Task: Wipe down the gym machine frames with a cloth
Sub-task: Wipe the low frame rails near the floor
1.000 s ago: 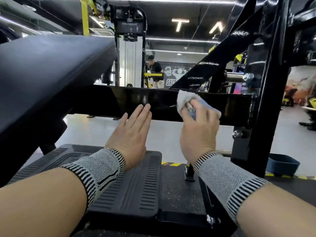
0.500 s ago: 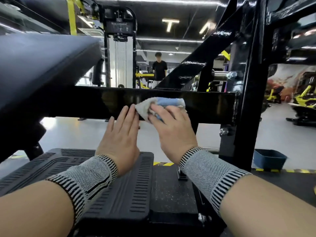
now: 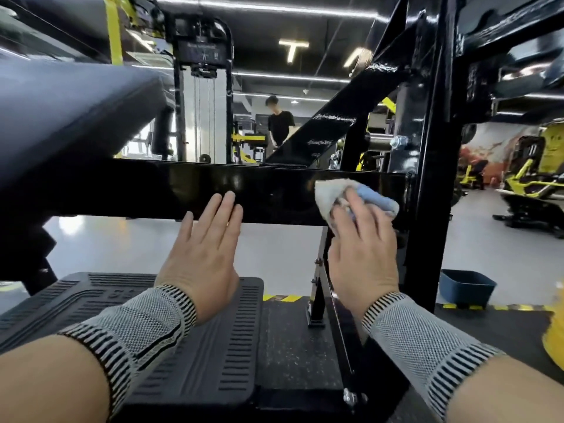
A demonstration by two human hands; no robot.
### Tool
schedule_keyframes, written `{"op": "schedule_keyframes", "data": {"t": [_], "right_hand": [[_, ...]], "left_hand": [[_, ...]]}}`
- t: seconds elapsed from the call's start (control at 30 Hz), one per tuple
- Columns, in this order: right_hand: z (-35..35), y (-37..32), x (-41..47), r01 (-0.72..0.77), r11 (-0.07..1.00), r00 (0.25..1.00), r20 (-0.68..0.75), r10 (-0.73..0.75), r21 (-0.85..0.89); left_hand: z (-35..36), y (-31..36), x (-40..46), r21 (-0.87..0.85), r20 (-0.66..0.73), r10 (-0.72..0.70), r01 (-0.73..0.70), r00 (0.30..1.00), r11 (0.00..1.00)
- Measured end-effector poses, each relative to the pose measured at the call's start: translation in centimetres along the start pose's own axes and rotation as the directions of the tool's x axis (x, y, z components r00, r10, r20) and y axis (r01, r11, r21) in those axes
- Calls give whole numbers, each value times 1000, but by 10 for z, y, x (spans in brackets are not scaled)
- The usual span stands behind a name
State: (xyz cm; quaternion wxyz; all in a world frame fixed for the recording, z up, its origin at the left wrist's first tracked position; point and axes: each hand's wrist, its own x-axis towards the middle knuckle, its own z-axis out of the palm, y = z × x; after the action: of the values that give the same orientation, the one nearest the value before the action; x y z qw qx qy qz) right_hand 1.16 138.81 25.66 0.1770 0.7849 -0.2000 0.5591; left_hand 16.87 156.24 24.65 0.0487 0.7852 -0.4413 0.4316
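- A crumpled white-and-blue cloth (image 3: 354, 193) is gripped by the right hand (image 3: 363, 251) and pressed against the glossy black crossbar (image 3: 274, 190), near the black upright post (image 3: 427, 209).
- The left hand (image 3: 204, 254) is held flat, fingers straight and together, fingertips touching the crossbar's lower edge.
- A ribbed black footplate (image 3: 213, 346) is seen below both wrists.
- A blue bin (image 3: 467, 288) is set on the floor beyond the post.

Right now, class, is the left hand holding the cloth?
No, the left hand lies open with straight fingers on the black bar, while the right hand grips the cloth.
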Motion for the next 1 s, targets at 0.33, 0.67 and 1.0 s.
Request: {"op": "schedule_keyframes", "data": {"t": [0.33,0.67,1.0], "right_hand": [[12,-12,3,149,988,988,-25,-150,-49],[10,-38,18,293,956,956,4,-293,-27],[19,-91,38,547,836,832,90,-548,41]], "left_hand": [[-3,-7,-2,11,35,-4,4,999,1000],[-19,-11,-15,-22,177,-191,198,966,980],[-23,-31,-41,-41,361,-292,327,886,944]]}}
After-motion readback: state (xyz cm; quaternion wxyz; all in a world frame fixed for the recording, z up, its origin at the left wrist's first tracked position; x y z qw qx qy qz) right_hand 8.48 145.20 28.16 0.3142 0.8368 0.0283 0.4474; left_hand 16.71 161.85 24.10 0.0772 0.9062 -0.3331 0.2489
